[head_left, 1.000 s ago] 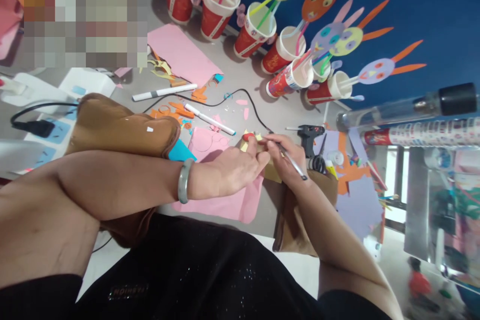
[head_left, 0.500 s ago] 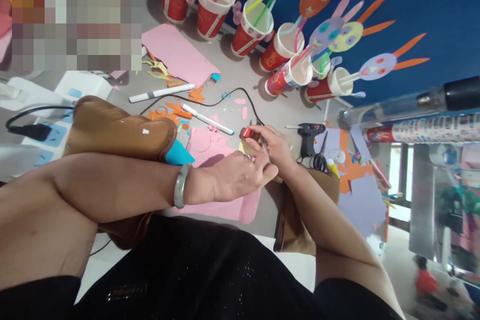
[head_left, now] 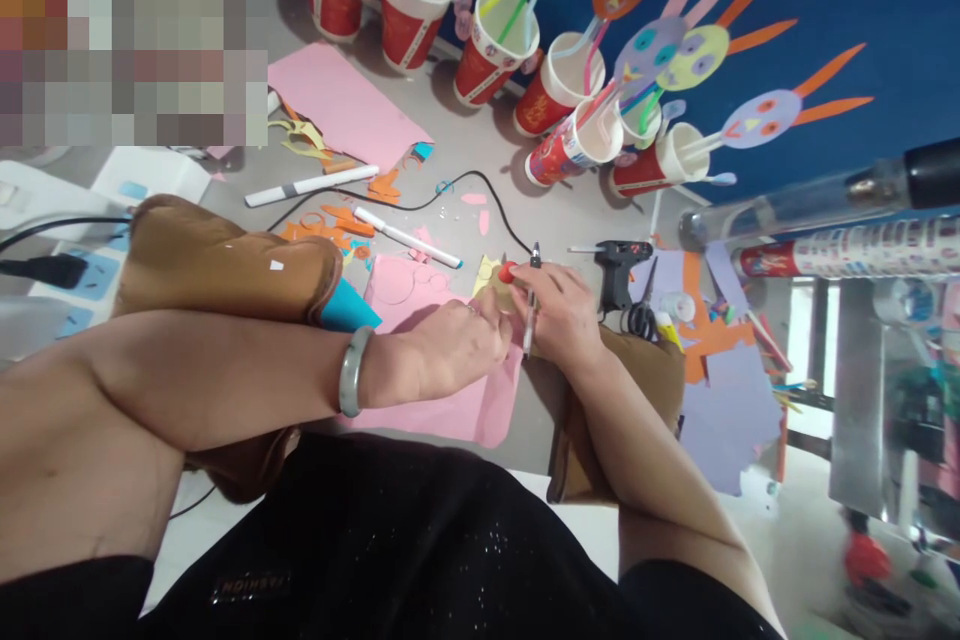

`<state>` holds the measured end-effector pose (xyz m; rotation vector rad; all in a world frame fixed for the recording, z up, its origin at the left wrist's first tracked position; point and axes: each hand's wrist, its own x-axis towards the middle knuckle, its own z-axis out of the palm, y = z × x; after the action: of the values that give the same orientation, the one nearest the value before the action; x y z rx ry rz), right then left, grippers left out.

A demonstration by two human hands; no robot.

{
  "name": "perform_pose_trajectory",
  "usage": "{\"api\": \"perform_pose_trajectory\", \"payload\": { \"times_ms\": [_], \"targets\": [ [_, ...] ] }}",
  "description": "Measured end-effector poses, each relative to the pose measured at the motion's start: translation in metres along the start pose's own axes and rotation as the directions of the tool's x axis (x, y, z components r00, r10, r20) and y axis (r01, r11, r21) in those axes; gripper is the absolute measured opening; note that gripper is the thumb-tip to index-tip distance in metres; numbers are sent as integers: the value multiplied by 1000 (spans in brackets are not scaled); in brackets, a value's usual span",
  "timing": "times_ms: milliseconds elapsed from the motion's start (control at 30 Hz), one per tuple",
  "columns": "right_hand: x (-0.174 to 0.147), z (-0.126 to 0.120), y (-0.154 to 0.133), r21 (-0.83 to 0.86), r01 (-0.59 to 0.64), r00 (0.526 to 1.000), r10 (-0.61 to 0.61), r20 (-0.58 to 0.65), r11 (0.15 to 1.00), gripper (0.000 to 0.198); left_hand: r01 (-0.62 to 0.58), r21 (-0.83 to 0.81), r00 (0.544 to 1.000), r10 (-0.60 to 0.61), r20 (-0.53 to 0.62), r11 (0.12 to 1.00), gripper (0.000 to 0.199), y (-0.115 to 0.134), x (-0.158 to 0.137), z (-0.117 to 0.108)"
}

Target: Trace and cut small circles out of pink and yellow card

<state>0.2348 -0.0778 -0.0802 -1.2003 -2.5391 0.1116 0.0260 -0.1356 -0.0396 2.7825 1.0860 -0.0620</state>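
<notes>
My right hand (head_left: 559, 315) has a clear-barrelled pen (head_left: 532, 305) between its fingers, dark end pointing away from me. By its fingertips is a small red round piece, like a cap (head_left: 507, 271). A scrap of yellow paper (head_left: 486, 272) with drawn lines sticks out just beyond both hands. My left hand (head_left: 454, 350) is closed against the right one, its fingertips curled under; whatever they grip is hidden. Pink paper (head_left: 465, 410) with circles drawn on it lies beneath the left hand. A white marker (head_left: 409, 238) rests beyond.
Red paper cups (head_left: 491, 60) with straws and paper faces line the blue partition. To the right are a black glue gun (head_left: 622, 272), scissors (head_left: 643, 310) and purple paper (head_left: 724, 420). A brown cushion (head_left: 232, 255) and power strip (head_left: 75, 270) sit left. A black cable (head_left: 487, 190) crosses the table.
The pen has turned to lie across my right hand's fingers, more upright in view. My left hand has drawn slightly left, and the red piece has shifted a little right.
</notes>
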Motion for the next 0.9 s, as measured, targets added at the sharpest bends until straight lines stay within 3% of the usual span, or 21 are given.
{"api": "perform_pose_trajectory", "payload": {
  "times_ms": [200, 367, 600, 900],
  "targets": [
    [1, -4, -3, 49, 0, 997, -4, 83, 999, 19, 10, -58, 988, -1, 156, 998, 57, -1, 4, -12],
    [3, -5, -8, 188, -77, 997, 71, 37, 979, 12, 8, -57, 971, 6, 239, 998, 61, -3, 6, -23],
    [5, -1, -9, 267, -164, 984, 176, -23, 950, 12, 1, -70, 985, 11, 171, 998, 49, -3, 3, -14],
    [7, 2, -10, 268, -155, 986, 168, -26, 951, 10, 10, -53, 990, -2, 140, 999, 52, -1, 3, -9]
  ]
}}
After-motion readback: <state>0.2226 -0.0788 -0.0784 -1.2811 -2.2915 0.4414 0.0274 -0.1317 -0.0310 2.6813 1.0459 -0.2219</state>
